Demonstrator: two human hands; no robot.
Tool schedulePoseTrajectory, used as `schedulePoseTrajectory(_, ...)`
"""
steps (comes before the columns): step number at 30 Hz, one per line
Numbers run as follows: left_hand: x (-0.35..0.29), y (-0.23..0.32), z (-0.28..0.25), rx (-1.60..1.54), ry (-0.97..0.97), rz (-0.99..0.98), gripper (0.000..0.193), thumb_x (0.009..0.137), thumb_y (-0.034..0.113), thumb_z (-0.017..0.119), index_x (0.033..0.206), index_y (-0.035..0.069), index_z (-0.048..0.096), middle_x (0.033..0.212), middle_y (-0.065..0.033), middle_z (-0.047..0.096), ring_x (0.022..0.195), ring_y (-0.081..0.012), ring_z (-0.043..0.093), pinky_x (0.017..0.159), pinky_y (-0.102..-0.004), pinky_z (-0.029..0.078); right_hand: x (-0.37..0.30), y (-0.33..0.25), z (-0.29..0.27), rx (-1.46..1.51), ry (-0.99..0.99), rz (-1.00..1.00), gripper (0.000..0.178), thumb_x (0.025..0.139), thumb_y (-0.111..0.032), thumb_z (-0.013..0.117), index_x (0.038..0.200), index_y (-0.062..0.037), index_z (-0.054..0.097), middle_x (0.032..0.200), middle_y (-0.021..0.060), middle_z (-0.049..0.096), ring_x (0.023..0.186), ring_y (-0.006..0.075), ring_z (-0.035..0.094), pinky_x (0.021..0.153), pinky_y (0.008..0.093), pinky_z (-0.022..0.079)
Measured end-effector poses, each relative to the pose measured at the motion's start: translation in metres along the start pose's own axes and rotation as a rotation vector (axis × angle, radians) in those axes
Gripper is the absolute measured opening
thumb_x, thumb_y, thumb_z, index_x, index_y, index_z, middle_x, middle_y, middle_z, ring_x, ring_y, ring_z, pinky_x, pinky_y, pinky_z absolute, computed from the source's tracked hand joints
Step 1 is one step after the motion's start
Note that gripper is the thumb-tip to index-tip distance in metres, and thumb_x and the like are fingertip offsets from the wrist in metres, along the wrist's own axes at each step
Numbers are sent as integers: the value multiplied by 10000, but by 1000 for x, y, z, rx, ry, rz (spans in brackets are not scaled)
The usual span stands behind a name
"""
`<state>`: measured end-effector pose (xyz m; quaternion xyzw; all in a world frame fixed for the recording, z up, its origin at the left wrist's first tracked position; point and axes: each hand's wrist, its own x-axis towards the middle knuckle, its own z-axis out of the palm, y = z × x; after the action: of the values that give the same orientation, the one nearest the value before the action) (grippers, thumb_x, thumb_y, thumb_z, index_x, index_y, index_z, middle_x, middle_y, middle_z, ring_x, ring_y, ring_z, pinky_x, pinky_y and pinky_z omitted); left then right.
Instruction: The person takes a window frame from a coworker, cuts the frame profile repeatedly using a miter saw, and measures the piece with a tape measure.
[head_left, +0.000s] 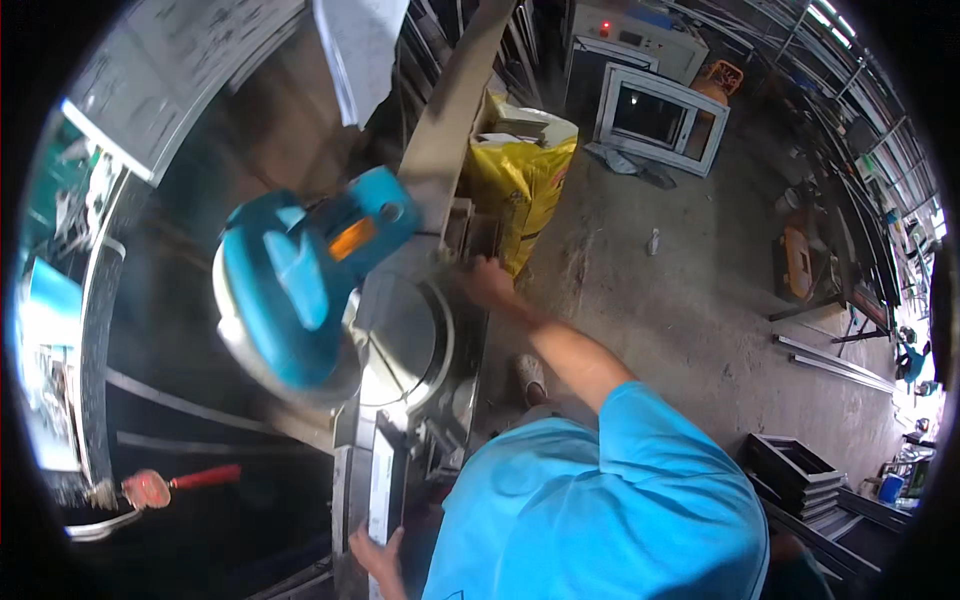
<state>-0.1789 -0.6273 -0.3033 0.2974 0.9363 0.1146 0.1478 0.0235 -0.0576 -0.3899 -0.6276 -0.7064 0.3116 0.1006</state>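
A white-and-dark profile bar (pixel 383 480) lies along the saw's near side. My left hand (pixel 378 560) grips its lower end, with the thumb over the near side. Further up, my right hand (pixel 490 285) is at the edge of the saw bench, close to a small dark block-shaped piece (pixel 483 236). Its fingers are curled, and what they hold is hidden. Between the hands sits the round saw table (pixel 395 335), brightly lit. Over the left side of it stands the teal head of a mitre saw (pixel 290 290), with the round blade partly in view below the guard.
A yellow bag (pixel 525 185) filled with offcuts stands beyond my right hand. A framed window (pixel 665 118) leans at the back. Stacked dark frames (pixel 795 470) lie at the right. A brush with a red handle (pixel 205 478) is at the lower left.
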Motion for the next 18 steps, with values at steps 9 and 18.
schedulePoseTrajectory(9,-51,-12,-26,72,-148,-127,680,800,250,871,1392,34,614,1282,-262,676,1176,-403,641,1035,-459,469,-22,-7,-8,15,-81,-208,665,963,-476,665,1355,38,510,1328,258,505,1243,464,563,990,528,526)
schedulePoseTrajectory(18,-91,-72,-17,-145,-256,-80,965,514,78,871,1431,27,573,1135,-193,705,1106,-377,688,984,-449,532,-64,33,-35,-44,57,-329,696,958,-361,661,1491,16,418,1596,255,324,1428,460,408,1127,505,451)
